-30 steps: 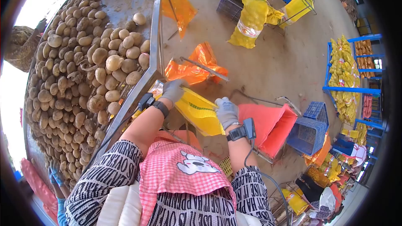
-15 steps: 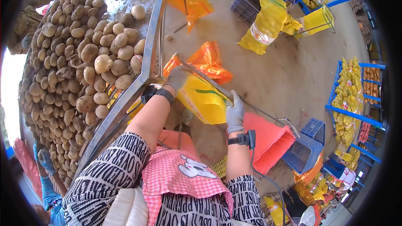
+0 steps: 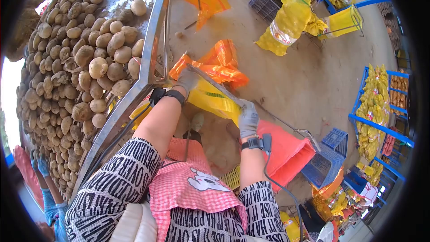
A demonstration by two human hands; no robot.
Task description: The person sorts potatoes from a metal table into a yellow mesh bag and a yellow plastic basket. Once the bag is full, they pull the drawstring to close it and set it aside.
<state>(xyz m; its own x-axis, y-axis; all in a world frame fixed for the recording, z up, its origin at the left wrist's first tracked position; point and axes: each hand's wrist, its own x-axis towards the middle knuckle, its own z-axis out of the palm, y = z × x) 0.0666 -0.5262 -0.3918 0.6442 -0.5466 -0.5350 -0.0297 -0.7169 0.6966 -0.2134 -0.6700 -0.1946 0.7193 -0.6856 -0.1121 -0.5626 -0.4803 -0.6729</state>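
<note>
Left hand (image 3: 186, 80) and right hand (image 3: 248, 119), fingers curled closed, grip yellow bag (image 3: 214, 100) between them; apparently fitting its mouth to metal bar (image 3: 215, 85), next move needs even tension.

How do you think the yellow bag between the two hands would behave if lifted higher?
The yellow bag would probably flop, since its thin-looking sides crease. It looks light for its size, as no bulge of contents shows. Being flattish, it seems unlikely to roll.
</note>
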